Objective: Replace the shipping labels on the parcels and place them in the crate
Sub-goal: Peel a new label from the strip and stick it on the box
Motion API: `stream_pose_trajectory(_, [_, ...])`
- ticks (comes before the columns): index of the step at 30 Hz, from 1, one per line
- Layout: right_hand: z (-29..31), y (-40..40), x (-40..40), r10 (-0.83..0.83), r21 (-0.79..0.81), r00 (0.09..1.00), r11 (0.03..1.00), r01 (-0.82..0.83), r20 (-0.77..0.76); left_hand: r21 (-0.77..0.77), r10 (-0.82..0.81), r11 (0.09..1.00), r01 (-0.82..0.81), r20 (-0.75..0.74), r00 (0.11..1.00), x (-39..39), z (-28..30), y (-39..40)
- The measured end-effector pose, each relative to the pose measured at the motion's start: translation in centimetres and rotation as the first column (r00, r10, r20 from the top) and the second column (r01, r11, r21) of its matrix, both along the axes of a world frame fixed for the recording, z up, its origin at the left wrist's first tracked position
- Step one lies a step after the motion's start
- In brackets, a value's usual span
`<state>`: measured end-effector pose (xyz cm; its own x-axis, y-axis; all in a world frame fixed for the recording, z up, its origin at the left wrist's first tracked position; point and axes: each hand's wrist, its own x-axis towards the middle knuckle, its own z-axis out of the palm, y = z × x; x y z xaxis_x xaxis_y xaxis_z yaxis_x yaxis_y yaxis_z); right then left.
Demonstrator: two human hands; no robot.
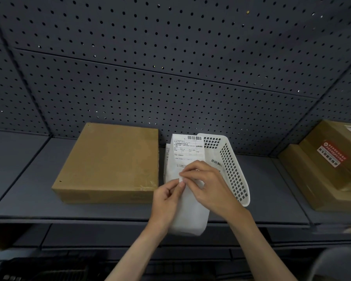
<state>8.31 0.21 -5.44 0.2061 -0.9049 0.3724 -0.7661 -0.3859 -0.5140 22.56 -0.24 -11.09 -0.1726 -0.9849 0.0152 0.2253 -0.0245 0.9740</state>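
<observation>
A long white shipping label sheet (187, 153) with barcodes and printed text is held up over the shelf, its blank lower part curling down past the shelf edge. My left hand (167, 196) pinches the sheet's left edge between thumb and finger. My right hand (206, 182) pinches the sheet right next to it, fingertips almost touching the left ones. A flat brown cardboard parcel (111, 161) lies on the shelf to the left of my hands. Behind the sheet stands a white perforated plastic crate (233, 169), with more printed labels showing inside it.
The grey metal shelf (28, 191) runs the full width, backed by a dark pegboard wall (170, 67). At the far right two stacked brown boxes (322, 169) sit, the upper one bearing a red sticker. A lower shelf lies in shadow below.
</observation>
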Motion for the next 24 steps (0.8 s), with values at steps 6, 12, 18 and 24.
stream_pose_trajectory(6, [0.6,-0.8,-0.9,0.071,0.1,0.996,0.993,-0.066,-0.044,-0.056,-0.1,0.994,0.098,-0.034,0.994,0.1,1.0,0.3])
stream_pose_trajectory(12, [0.8,-0.7,-1.0,0.105,0.067,0.984,0.993,-0.096,-0.146,-0.073,-0.081,0.994,0.078,-0.031,0.996,0.3,0.7,0.0])
stream_pose_trajectory(18, [0.9,-0.5,-0.6,0.105,0.028,0.98,0.994,-0.102,-0.167,-0.07,-0.081,0.994,0.08,-0.019,0.997,0.5,0.6,0.1])
stream_pose_trajectory(24, [0.7,-0.2,-0.6,0.108,-0.004,0.969,0.994,-0.112,-0.221,-0.106,-0.079,0.991,0.081,0.016,0.997,0.7,-0.1,-0.1])
